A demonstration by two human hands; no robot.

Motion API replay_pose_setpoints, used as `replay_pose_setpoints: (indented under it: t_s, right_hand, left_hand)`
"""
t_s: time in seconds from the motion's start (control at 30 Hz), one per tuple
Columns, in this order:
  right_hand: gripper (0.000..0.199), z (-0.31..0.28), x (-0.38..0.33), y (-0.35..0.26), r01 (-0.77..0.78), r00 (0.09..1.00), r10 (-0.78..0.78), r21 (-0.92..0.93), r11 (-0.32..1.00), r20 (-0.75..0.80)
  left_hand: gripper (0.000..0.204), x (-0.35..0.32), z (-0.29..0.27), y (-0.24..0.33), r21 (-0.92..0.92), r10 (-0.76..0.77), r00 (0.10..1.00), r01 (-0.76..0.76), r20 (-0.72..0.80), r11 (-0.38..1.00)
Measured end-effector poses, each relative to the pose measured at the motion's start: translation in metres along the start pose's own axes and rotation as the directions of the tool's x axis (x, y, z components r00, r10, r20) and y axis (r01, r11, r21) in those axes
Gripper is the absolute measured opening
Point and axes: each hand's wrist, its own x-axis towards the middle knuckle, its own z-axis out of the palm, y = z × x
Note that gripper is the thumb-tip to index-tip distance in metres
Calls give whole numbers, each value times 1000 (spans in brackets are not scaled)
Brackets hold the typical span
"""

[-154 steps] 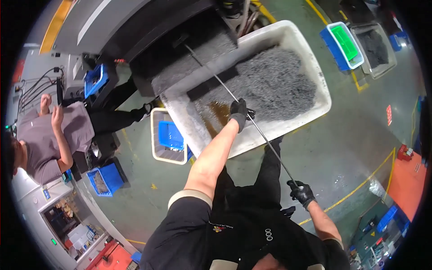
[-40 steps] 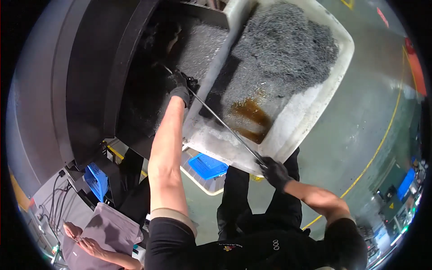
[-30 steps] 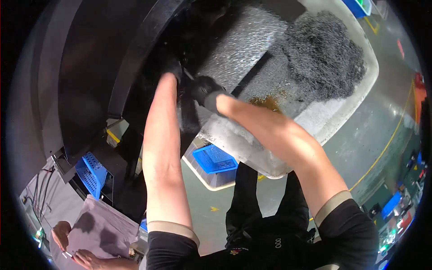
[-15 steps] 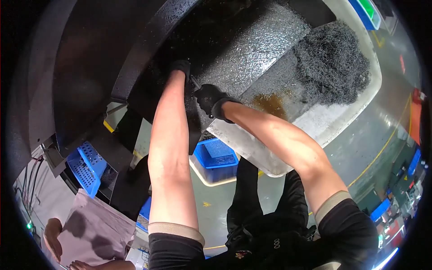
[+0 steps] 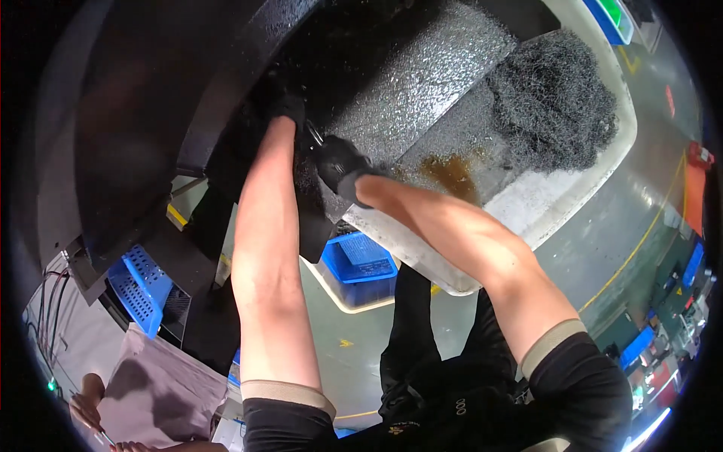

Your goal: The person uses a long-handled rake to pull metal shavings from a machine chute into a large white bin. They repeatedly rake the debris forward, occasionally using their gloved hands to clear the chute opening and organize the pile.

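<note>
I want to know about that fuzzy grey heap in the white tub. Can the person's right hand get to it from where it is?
Probably yes. The right hand, in a black glove, is up at the dark machine's chute, apart from the heap of metal shavings. Nothing lies between them; the white tub is open on top.

— What sort of place is this?
— A factory floor, a machining shop by the look of it. A big dark machine point(image 5: 151, 113) looms on the left, and a sloped chute point(image 5: 422, 83) feeds a heap of tangled metal shavings point(image 5: 553, 102) into a large white bin point(image 5: 527, 211).
— Anything else that says so?
— The grey painted floor point(image 5: 602, 226) carries yellow marking lines point(image 5: 640, 245), blue plastic crates point(image 5: 360, 260) stand about, and both hands wear black work gloves point(image 5: 339, 162)
</note>
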Motion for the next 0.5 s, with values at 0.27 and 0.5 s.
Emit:
replay_pose_setpoints:
  t_s: [0.27, 0.5]
  right_hand:
    - [24, 30, -32, -20, 217, 931, -170, -119, 969, 322]
    - [11, -19, -140, -12, -310, 904, 277, 54, 949, 326]
  left_hand:
    - [61, 34, 100, -114, 305, 75, 997, -68, -10, 950]
    - [68, 9, 122, -109, 81, -88, 996, 88, -5, 993]
